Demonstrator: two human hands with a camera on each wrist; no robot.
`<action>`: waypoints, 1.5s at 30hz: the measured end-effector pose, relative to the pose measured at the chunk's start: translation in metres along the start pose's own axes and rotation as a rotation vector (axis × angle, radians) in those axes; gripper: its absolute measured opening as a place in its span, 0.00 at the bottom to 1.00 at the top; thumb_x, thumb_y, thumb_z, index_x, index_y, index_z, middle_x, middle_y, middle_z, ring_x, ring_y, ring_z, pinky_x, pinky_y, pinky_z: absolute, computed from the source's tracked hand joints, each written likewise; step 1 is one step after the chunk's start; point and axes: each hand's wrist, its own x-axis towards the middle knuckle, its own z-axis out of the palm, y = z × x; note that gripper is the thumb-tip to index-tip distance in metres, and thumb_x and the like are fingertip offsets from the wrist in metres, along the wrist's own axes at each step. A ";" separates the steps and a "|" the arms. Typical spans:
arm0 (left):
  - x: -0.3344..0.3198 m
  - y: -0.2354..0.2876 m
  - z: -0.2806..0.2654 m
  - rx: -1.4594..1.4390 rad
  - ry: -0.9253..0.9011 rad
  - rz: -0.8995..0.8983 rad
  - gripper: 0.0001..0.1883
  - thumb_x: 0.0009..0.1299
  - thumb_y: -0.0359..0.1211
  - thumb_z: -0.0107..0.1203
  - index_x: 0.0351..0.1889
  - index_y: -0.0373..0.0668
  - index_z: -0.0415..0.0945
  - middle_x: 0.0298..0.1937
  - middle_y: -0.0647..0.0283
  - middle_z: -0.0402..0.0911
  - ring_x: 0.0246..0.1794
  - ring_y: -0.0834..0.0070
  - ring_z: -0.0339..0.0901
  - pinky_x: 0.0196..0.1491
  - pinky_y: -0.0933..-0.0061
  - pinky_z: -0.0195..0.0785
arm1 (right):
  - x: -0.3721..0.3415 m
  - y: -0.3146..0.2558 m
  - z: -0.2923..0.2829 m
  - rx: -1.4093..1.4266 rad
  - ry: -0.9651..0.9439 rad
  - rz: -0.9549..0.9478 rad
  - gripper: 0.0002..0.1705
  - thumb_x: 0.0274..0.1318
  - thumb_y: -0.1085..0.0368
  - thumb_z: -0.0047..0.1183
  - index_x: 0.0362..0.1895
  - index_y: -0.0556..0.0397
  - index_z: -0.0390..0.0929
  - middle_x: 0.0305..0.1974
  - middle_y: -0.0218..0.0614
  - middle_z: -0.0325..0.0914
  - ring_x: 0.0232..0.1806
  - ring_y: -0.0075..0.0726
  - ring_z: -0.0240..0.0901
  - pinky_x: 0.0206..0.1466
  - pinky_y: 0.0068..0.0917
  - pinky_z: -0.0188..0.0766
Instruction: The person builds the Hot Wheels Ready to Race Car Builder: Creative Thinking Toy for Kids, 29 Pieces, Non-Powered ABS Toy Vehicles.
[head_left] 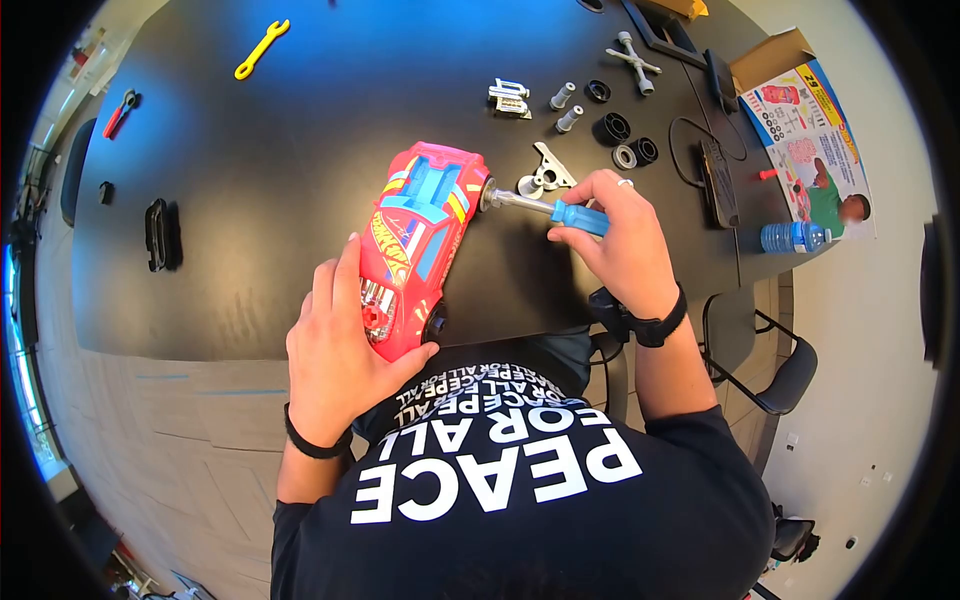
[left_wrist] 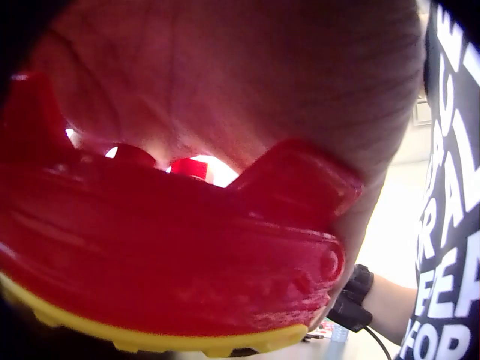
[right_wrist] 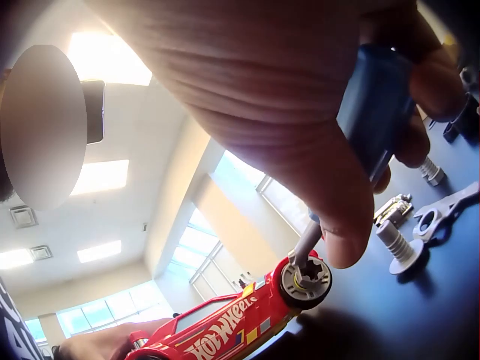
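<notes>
At table (head_left: pixel 230 290) edge, left grip (head_left: pixel 335 340) closed round "HOT WHEELS" car (head_left: pixel 455 225); right grip (head_left: pixel 620 240) pinches blue-handled screwdriver (head_left: pixel 580 218) against wheel (right_wrist: pixel 306 283).

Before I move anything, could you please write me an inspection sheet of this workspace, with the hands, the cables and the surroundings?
Surface: dark table, glare showing.
Job's things: red toy car; blue-handled screwdriver, its tip at a wheel.
Clutter: loose black wheels, yellow wrench, bottle near the right edge.
Hands: left hand has its grip on the car; right hand holds the screwdriver.
Cables: black cable loops across the table's right side.
Surroundings: dark chair beside the table.
</notes>
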 end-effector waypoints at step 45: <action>-0.002 0.003 0.003 -0.008 0.011 -0.015 0.67 0.47 0.46 0.88 0.85 0.39 0.62 0.67 0.48 0.79 0.59 0.47 0.85 0.54 0.51 0.83 | -0.004 0.023 0.019 0.431 -0.128 0.377 0.40 0.67 0.61 0.74 0.79 0.58 0.73 0.39 0.35 0.87 0.37 0.35 0.80 0.46 0.36 0.78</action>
